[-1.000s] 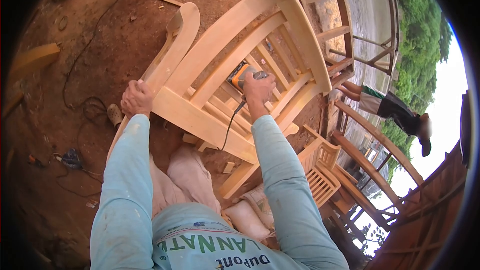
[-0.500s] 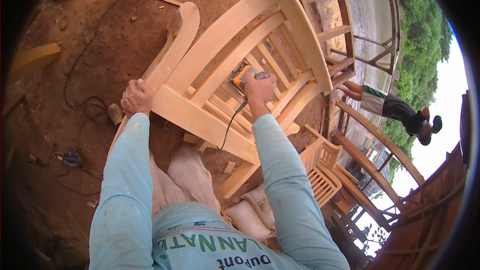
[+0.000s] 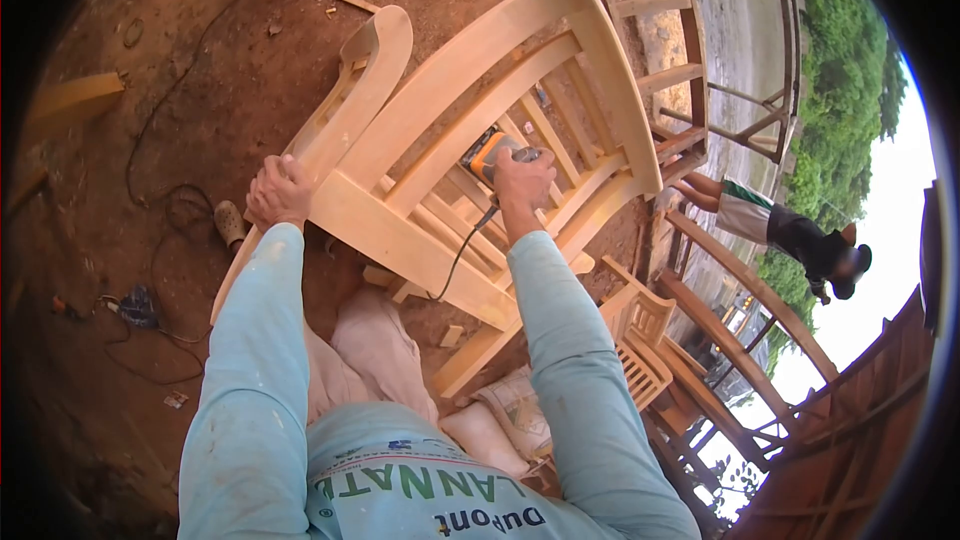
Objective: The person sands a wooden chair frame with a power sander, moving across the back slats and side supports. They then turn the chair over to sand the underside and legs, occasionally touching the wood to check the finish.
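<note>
A pale, unpainted wooden chair (image 3: 415, 252) with a curved, slatted back lies tipped in front of me. My left hand (image 3: 279, 192) is closed around the lower part of its curved armrest (image 3: 375, 85). In my right hand (image 3: 524, 185) is an orange and black electric sander (image 3: 486, 152), pressed down by one of the inner rails of the back. My palm and fingers cover part of the sander's body. Its dark cord (image 3: 458, 262) hangs from the tool over the chair's broad side rail.
Red-brown dirt ground (image 3: 240, 70) surrounds the chair, with another cable (image 3: 165, 120) winding across it at left. Pale sacks (image 3: 485, 435) lie near my legs. Beyond are a slatted chair (image 3: 640, 365), dark wooden frames (image 3: 690, 75) and a person (image 3: 790, 225) at right.
My view has shifted slightly, so the chair sits a little differently in it. Both hands keep their holds, the sander nearly in the same spot. The person at right has moved an arm.
</note>
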The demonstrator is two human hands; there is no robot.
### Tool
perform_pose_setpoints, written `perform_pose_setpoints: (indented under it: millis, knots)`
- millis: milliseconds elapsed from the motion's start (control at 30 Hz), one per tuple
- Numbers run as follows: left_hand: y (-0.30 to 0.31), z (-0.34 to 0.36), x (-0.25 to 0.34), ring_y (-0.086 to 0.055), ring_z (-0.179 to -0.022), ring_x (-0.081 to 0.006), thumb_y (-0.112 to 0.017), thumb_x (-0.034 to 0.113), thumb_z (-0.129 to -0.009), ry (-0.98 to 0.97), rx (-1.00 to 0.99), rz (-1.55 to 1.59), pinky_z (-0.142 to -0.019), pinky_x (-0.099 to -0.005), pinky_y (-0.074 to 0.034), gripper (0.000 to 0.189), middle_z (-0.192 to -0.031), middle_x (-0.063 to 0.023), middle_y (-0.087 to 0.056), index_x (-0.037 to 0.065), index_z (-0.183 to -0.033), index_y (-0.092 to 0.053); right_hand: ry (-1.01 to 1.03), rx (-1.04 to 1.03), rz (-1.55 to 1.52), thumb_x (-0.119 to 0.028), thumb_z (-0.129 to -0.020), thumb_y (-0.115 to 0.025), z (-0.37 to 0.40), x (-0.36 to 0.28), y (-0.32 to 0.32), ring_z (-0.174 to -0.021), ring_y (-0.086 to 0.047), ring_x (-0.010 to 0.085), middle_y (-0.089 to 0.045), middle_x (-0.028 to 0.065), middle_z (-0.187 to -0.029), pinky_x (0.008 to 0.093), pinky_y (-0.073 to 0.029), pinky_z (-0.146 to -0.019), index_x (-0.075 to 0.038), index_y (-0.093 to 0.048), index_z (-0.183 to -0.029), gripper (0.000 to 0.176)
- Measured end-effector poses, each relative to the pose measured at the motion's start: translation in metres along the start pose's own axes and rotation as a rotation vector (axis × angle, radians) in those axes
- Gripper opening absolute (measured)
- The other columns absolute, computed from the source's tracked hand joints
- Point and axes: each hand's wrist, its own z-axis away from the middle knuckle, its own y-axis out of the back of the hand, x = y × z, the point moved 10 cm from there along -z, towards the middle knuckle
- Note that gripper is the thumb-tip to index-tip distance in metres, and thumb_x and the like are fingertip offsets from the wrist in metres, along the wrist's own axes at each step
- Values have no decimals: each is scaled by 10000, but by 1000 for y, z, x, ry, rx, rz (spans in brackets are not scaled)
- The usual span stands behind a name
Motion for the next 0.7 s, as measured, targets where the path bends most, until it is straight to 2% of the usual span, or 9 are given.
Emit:
perform_pose_setpoints:
  millis: [100, 200, 500, 700]
  knots:
    - [-1, 0, -3, -700, -977, -397, -508, 436, -1014, 7, 4, -5, -860, -545, -520, 369, -1002, -146, -760, 115, -1024, -691, -51, -9, 49, -477, -784, -751, -10, 17, -1, -1232, -619, 454, -573, 273, -1350, 551, -506, -1042, -98, -513, -1429, 784]
    - [2, 0, 0, -698, -962, -398, -516, 431, -1010, 2, 25, -3, -849, -545, -521, 356, -983, -146, -756, 118, -1004, -685, -105, 1, 127, -459, -827, -735, -11, 21, 3, -1181, -630, 441, -571, 271, -1308, 533, -525, -1019, -40, -505, -1393, 741]
    - [7, 0, 4, -694, -936, -409, -548, 397, -1000, -14, 25, 23, -851, -542, -523, 330, -970, -170, -749, 95, -986, -682, -43, 4, 68, -462, -834, -735, 0, 0, -6, -1207, -631, 450, -566, 284, -1337, 543, -523, -1022, -20, -490, -1420, 774]
    - [5, 0, 3, -693, -937, -415, -556, 379, -998, -11, 38, 59, -864, -541, -517, 318, -958, -173, -748, 88, -958, -678, -113, -4, 134, -488, -825, -728, -7, 17, -2, -1223, -630, 466, -553, 284, -1391, 544, -520, -1042, -64, -471, -1454, 801]
